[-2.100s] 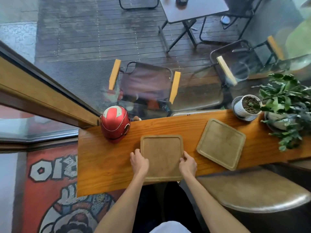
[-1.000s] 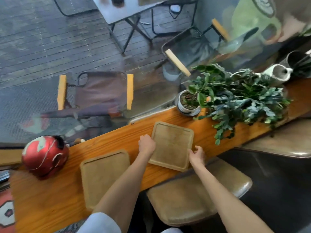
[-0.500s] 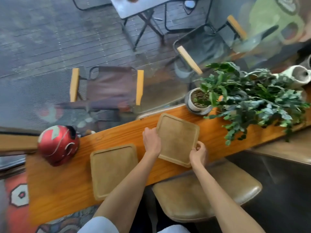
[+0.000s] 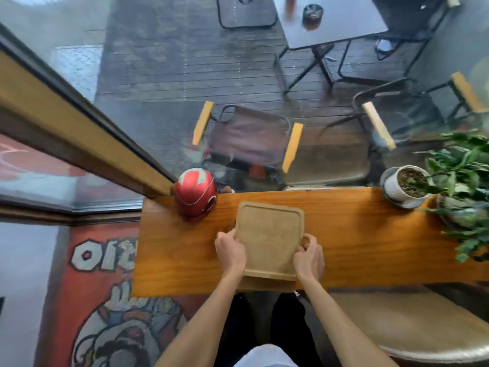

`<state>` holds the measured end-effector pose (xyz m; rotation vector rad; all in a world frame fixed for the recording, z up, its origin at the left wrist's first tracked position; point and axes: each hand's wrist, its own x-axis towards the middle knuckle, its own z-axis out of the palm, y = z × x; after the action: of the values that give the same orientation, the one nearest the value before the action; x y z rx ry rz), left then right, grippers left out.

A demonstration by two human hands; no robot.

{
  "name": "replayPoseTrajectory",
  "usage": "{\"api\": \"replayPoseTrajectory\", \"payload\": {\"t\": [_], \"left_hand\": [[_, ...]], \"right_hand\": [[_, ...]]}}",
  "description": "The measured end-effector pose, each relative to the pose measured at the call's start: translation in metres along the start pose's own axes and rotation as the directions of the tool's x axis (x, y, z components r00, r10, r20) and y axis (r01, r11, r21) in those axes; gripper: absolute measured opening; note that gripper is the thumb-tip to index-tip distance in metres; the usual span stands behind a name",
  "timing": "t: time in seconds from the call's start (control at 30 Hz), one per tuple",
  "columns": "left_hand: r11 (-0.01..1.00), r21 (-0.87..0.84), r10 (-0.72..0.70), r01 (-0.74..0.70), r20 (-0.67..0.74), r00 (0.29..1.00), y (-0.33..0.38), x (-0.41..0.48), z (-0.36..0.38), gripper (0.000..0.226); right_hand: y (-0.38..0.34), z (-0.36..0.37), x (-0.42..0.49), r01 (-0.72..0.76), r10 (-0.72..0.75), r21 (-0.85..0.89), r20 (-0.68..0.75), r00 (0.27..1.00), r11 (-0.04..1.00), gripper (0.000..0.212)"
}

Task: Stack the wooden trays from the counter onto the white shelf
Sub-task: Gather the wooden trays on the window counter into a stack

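Note:
A square wooden tray (image 4: 268,238) lies on top of a second wooden tray (image 4: 264,284), of which only the near edge shows. Both rest on the orange wooden counter (image 4: 370,239) by the window. My left hand (image 4: 229,251) grips the top tray's left edge and my right hand (image 4: 308,256) grips its right edge. The white shelf is not in view.
A red helmet (image 4: 195,193) stands on the counter just left of the trays. A small white plant pot (image 4: 406,185) and a leafy plant (image 4: 465,186) stand at the counter's right end. A padded stool (image 4: 412,327) sits below on the right.
Both hands have carried the right-hand tray leftward and set it on top of the other tray. The view has swung back to the left.

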<state>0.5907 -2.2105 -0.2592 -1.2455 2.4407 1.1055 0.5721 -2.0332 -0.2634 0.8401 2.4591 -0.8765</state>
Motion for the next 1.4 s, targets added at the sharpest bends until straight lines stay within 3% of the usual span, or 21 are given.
{"api": "replayPoseTrajectory", "payload": {"t": [0.2, 0.4, 0.63, 0.8, 0.93, 1.03, 1.23, 1.4], "left_hand": [[0.994, -0.057, -0.088, 0.091, 0.062, 0.994, -0.05, -0.012, -0.001, 0.04], [0.998, -0.041, -0.042, 0.045, 0.08, 0.996, -0.052, -0.013, -0.006, 0.031], [0.993, -0.02, -0.112, 0.117, 0.173, 0.979, -0.049, -0.01, -0.011, 0.04], [0.977, 0.041, -0.209, 0.21, 0.388, 0.897, -0.043, -0.007, -0.005, 0.069], [0.963, 0.055, -0.262, 0.262, 0.392, 0.882, -0.041, 0.006, -0.003, 0.068], [0.931, 0.032, -0.337, 0.363, 0.455, 0.824, -0.042, 0.019, -0.002, 0.084], [0.868, -0.054, -0.362, 0.494, 0.613, 0.702, -0.058, 0.036, -0.007, 0.089], [0.887, -0.159, -0.232, 0.434, 0.66, 0.715, -0.031, 0.024, -0.031, 0.074]], "right_hand": [[0.015, 0.023, -0.024, 0.044, -0.046, -0.081, -0.019, 0.999, 0.996, 0.038], [0.014, 0.022, -0.025, 0.037, -0.039, -0.081, -0.02, 0.999, 0.996, 0.037], [0.017, 0.021, -0.024, 0.029, -0.028, -0.05, 0.028, 0.999, 0.998, 0.039], [0.014, 0.024, -0.017, -0.083, 0.074, 0.053, 0.157, 0.985, 0.995, 0.053], [0.015, 0.031, -0.002, -0.257, 0.22, 0.09, 0.3, 0.928, 0.962, 0.073], [0.022, 0.03, 0.016, -0.347, 0.274, 0.128, 0.394, 0.877, 0.929, 0.075], [0.025, 0.004, 0.023, -0.402, 0.2, 0.248, 0.576, 0.793, 0.881, 0.064], [0.017, -0.022, 0.024, -0.418, 0.094, 0.388, 0.631, 0.77, 0.821, 0.062]]}}
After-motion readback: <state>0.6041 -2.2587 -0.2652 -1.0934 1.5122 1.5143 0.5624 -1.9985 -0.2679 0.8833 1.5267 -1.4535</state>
